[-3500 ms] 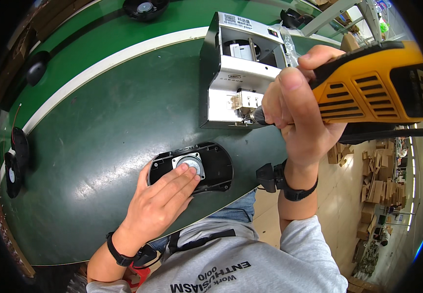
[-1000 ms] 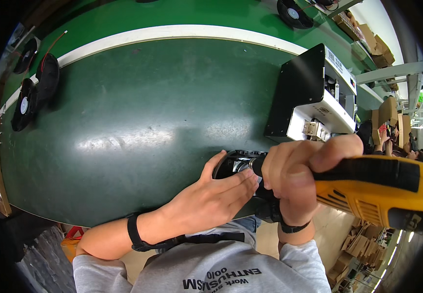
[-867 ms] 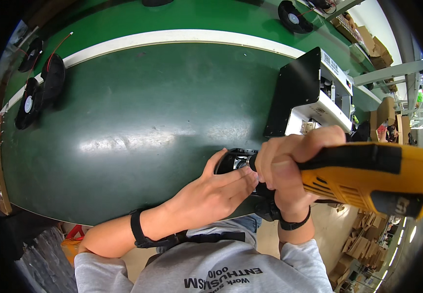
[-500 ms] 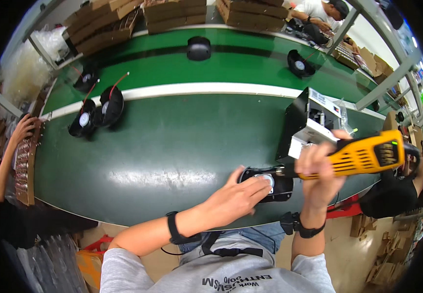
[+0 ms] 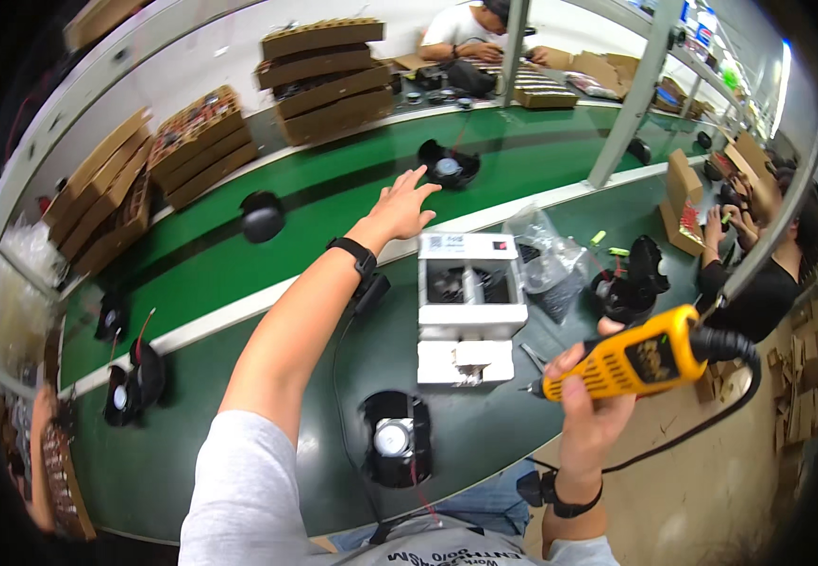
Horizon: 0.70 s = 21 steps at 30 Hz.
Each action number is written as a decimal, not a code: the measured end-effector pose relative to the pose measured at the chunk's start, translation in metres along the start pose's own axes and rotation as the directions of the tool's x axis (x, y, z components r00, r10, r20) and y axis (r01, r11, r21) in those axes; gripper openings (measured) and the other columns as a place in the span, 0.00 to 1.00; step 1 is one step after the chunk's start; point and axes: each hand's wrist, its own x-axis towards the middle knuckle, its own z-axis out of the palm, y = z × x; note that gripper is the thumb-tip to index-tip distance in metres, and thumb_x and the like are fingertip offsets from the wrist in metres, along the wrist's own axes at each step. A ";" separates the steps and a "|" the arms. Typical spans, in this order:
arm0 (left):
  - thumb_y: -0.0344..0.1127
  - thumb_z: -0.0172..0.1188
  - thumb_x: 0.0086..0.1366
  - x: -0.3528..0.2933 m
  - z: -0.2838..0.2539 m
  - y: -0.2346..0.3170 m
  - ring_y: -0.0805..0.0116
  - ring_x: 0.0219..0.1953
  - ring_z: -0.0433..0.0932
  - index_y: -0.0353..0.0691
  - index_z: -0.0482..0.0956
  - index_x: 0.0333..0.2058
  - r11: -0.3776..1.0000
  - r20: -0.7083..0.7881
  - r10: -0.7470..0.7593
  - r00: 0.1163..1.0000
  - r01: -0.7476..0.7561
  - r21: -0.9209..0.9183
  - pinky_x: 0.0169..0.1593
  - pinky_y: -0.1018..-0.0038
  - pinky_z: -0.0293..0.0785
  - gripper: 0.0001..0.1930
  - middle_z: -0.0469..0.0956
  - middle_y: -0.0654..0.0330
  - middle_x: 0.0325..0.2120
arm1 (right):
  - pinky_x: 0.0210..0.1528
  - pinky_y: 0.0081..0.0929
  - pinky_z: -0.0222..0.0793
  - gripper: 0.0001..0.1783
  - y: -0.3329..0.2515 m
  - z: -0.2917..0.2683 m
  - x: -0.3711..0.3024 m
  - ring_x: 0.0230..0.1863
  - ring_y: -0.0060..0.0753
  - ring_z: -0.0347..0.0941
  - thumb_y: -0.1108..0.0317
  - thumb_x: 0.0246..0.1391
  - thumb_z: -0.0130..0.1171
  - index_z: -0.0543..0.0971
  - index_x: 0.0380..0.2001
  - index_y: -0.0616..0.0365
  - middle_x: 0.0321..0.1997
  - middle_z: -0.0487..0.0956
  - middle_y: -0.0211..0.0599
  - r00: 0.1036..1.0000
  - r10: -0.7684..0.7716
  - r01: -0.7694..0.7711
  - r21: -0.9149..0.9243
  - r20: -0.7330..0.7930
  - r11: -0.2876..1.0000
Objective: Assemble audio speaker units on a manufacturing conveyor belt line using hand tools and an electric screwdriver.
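Observation:
My left hand (image 5: 403, 206) stretches across to the far green belt, fingers spread, with nothing in it. Its fingertips are close to a black curved shell (image 5: 461, 176) with a round silver disc; whether they touch it I cannot tell. A yellow electric screwdriver (image 5: 631, 361) is gripped in my right hand (image 5: 594, 415), its tip pointing left above the table edge. Near my body lies another black shell (image 5: 378, 462) with a silver disc and a red wire. Between my hands stands a metal box (image 5: 467, 319) with an open top, probably a screw feeder.
On the right of the table are a clear plastic bag (image 5: 543, 255) and further black shells (image 5: 637, 291). More shells (image 5: 150, 371) stand at the left, one (image 5: 263, 217) on the belt (image 5: 352, 184). Cardboard trays (image 5: 329, 90) are stacked behind. Co-workers (image 5: 758, 274) sit right and far; a metal post (image 5: 631, 104) rises nearby.
My left hand has left the near black shell and reached far forward over the belt. My right hand has drawn the screwdriver back from that shell. The view has shifted to the right.

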 end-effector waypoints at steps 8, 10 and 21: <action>0.45 0.60 0.71 0.089 0.055 -0.001 0.53 0.71 0.63 0.45 0.81 0.58 0.942 0.046 0.228 0.973 -0.232 0.244 0.72 0.32 0.49 0.21 0.69 0.55 0.66 | 0.51 0.35 0.75 0.35 0.013 -0.032 -0.007 0.44 0.32 0.75 0.68 0.61 0.67 0.61 0.66 0.62 0.42 0.77 0.39 0.998 0.007 -0.013 -0.100 -0.061 0.995; 0.40 0.61 0.70 0.080 0.046 -0.006 0.54 0.66 0.69 0.44 0.85 0.53 0.943 0.034 0.197 0.980 -0.199 0.266 0.70 0.32 0.54 0.16 0.73 0.56 0.61 | 0.54 0.35 0.75 0.36 0.015 -0.032 -0.004 0.46 0.33 0.75 0.70 0.61 0.67 0.61 0.66 0.62 0.44 0.77 0.40 1.000 -0.027 0.027 -0.097 -0.005 0.995; 0.20 0.55 0.59 -0.043 -0.005 -0.032 0.48 0.51 0.80 0.35 0.87 0.45 0.944 -0.201 0.327 0.923 -0.311 0.110 0.55 0.60 0.77 0.17 0.80 0.50 0.47 | 0.63 0.36 0.69 0.33 0.004 0.006 0.010 0.56 0.36 0.75 0.81 0.61 0.57 0.61 0.68 0.67 0.56 0.77 0.47 0.992 -0.060 0.045 0.129 0.114 0.991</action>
